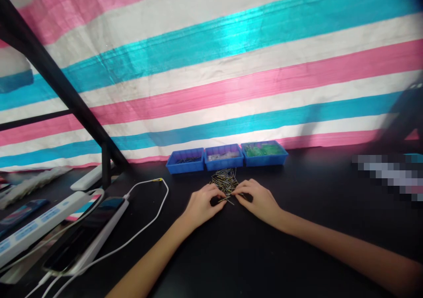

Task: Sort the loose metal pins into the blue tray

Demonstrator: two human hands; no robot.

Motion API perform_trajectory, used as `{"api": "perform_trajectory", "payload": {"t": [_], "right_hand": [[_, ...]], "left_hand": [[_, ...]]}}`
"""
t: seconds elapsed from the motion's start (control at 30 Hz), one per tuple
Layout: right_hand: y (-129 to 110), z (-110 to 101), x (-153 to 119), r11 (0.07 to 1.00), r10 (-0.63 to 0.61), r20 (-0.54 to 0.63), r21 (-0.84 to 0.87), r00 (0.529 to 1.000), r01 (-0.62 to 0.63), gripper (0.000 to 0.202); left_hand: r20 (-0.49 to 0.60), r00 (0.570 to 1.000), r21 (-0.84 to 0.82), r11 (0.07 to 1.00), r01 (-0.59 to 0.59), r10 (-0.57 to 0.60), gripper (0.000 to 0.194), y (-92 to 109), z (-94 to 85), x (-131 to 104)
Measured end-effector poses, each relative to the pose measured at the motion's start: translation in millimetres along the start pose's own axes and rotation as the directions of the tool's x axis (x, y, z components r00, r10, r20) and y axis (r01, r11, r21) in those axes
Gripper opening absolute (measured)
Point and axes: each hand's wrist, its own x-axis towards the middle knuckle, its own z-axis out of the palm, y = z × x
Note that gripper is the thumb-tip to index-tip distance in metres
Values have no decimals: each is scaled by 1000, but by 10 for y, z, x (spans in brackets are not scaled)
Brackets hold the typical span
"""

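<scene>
Bent fingers make each grip, left hand (203, 204) and right hand (262, 202), at the pile of thin metal pins (224, 180) (pinching any? I cannot tell); many lie loose on the black worktop (214, 254); behind, the left box (187, 167) has dark thin bits, the right box (266, 160) green ones; a white cord (142, 234) lies off left, not in the way.

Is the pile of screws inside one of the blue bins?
No, the screws lie on the black table.

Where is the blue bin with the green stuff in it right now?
In the head view, the bin of green pieces is the rightmost of three, beside the middle bin and beyond the right hand.
</scene>
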Motion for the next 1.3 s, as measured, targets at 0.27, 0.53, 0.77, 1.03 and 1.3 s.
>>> {"api": "perform_trajectory", "payload": {"t": [0.27,0.53,0.77,1.03,1.3], "right_hand": [[8,18,0,1000,-1,12,15,1000,1,16],[-17,6,13,985,-45,-36,162,998,50,16],[-59,-31,3,966,-102,-30,236,994,106,9],[-41,-22,1,972,-67,-49,223,997,76,7],[-20,1,5,967,-89,22,240,996,81,4]], "left_hand": [[3,1000,-29,999,-13,13,8,19,1,-4],[-51,999,-37,999,5,-7,11,23,30,-13],[-54,998,-64,997,-42,39,11,37,47,-22],[-113,991,-131,987,-91,76,15,20,92,-20],[-174,983,-225,969,-105,66,19,13,110,-10]]}}
